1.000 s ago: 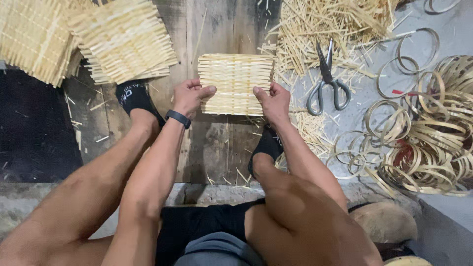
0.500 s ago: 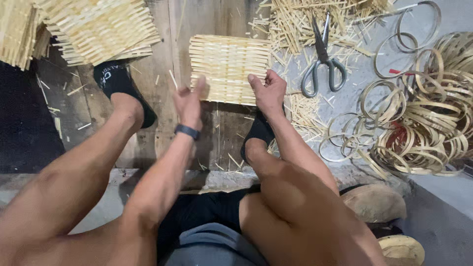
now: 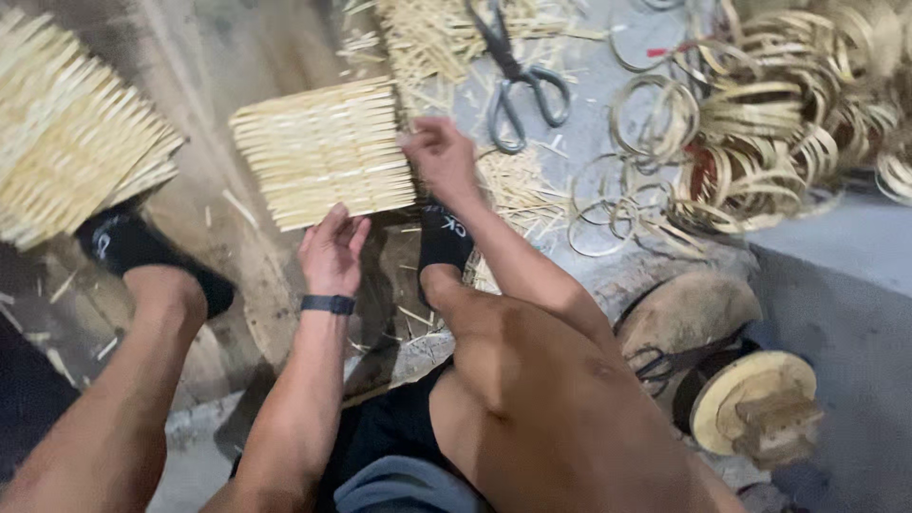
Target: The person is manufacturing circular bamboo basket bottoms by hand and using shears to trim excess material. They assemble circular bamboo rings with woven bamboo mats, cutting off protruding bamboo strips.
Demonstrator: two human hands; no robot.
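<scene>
Woven bamboo mat (image 3: 323, 152) has swung leftward, both hands' grip loosened.

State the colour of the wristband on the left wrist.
Black. The wristband shows best in the head view, just below the left hand.

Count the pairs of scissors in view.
2. Large grey scissors lie on the floor beyond the right hand; a dark pair lies by the round wooden block. Others may be hidden.
</scene>
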